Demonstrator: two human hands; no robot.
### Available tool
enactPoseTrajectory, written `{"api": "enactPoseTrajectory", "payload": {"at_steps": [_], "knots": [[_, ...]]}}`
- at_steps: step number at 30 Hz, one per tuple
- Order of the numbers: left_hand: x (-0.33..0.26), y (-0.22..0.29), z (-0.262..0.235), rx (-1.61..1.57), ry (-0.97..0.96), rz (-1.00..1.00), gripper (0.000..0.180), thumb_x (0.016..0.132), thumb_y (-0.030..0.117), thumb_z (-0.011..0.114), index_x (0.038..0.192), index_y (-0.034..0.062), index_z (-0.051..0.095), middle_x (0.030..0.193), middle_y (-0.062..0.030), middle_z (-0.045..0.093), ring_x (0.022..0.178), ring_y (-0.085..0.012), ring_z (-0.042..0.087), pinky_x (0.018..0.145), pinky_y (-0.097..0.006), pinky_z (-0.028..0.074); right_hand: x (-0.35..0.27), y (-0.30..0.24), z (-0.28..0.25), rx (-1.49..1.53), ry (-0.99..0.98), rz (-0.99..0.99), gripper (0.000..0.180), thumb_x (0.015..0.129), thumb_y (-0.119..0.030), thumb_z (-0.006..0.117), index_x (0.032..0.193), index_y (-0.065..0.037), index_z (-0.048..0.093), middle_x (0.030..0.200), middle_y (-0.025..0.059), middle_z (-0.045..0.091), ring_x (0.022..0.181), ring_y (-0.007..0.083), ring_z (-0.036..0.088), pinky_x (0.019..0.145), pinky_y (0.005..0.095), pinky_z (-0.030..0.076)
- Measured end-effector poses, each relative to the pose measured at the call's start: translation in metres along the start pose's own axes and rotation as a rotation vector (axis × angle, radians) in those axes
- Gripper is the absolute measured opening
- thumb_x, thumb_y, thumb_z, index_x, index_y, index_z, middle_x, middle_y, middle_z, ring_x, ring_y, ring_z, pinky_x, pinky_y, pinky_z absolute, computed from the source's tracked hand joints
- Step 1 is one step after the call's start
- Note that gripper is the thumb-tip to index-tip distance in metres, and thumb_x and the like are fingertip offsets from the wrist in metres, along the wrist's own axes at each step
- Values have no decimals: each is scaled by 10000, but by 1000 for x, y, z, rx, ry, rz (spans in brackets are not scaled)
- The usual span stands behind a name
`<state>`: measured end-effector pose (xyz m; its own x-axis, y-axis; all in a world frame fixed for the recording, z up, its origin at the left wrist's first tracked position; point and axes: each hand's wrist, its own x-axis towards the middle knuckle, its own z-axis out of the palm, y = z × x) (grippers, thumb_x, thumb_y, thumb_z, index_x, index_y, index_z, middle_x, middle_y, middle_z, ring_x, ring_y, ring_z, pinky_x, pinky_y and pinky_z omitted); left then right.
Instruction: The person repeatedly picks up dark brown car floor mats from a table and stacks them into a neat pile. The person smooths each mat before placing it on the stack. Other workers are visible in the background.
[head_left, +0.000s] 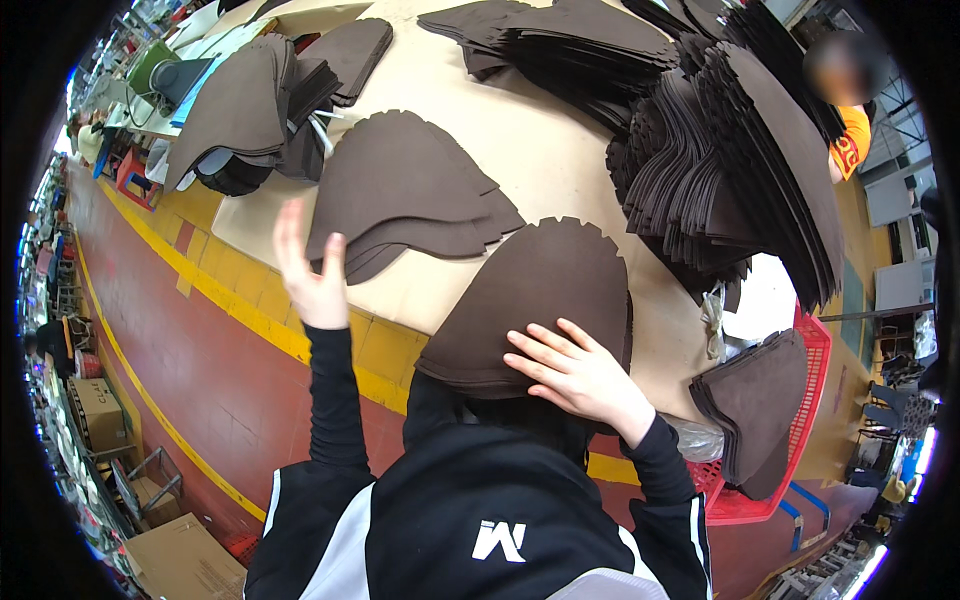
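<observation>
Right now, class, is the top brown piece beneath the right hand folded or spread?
Spread: the top brown piece shows one broad face with no visible fold, and the right hand lies on its near part.

The left hand (pixel 318 285) was raised, its fingers (pixel 291 240) extended forward and its thumb (pixel 334 258) held apart, above a nearly upright left forearm (pixel 336 395). The right hand (pixel 580 372) lay palm down, fingers slightly spread and pointing leftward, the right forearm (pixel 662 462) slanting in from the lower right.
</observation>
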<state>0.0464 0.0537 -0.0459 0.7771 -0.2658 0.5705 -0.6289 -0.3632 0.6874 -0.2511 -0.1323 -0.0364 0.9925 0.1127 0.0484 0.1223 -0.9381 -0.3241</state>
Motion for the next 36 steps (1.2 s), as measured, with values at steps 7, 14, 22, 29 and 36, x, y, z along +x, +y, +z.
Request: {"api": "enactPoseTrajectory", "payload": {"at_steps": [7, 14, 22, 29, 36], "knots": [[-98, 37, 42, -40, -854, 28, 856, 851, 359, 771, 1519, 18, 357, 1589, -203, 326, 1491, -446, 216, 1203, -490, 226, 31, 49, -7, -73, 129, 291, 527, 959, -308, 585, 1467, -202, 495, 1560, 36, 428, 1428, 229, 410, 1191, 478, 266], [-88, 68, 34, -198, -734, 49, 700, 816, 154, 795, 1438, 31, 498, 1468, -182, 498, 1367, -359, 463, 1116, -408, 389, 19, 106, -16, 342, 394, 591, 450, 1054, -228, 451, 1483, -94, 450, 1516, 149, 465, 1398, 322, 441, 1149, 377, 345], [-38, 27, 14, -490, -394, -243, 411, 841, -18, 749, 1244, -27, 672, 1235, -158, 693, 1169, -198, 641, 1013, -314, 486, -28, 26, -33, 103, 391, 318, 646, 788, -89, 719, 1408, -60, 538, 1507, 167, 467, 1385, 346, 457, 1158, 481, 348], [7, 5, 1, -65, -150, 9, 480, 883, 58, 700, 1351, 38, 596, 1399, -147, 566, 1310, -282, 521, 1108, -396, 391, -11, 4, -7, 33, -11, 132, 543, 944, -393, 609, 1446, -207, 515, 1525, 11, 472, 1402, 210, 443, 1169, 451, 327], [-89, 57, 31, -135, -722, -54, 520, 835, 169, 746, 1323, 46, 617, 1443, -149, 531, 1325, -318, 508, 1105, -400, 392, 19, 79, -8, 76, 162, 338, 485, 1001, -381, 524, 1451, -203, 517, 1559, 22, 431, 1423, 266, 414, 1188, 483, 273]]}}
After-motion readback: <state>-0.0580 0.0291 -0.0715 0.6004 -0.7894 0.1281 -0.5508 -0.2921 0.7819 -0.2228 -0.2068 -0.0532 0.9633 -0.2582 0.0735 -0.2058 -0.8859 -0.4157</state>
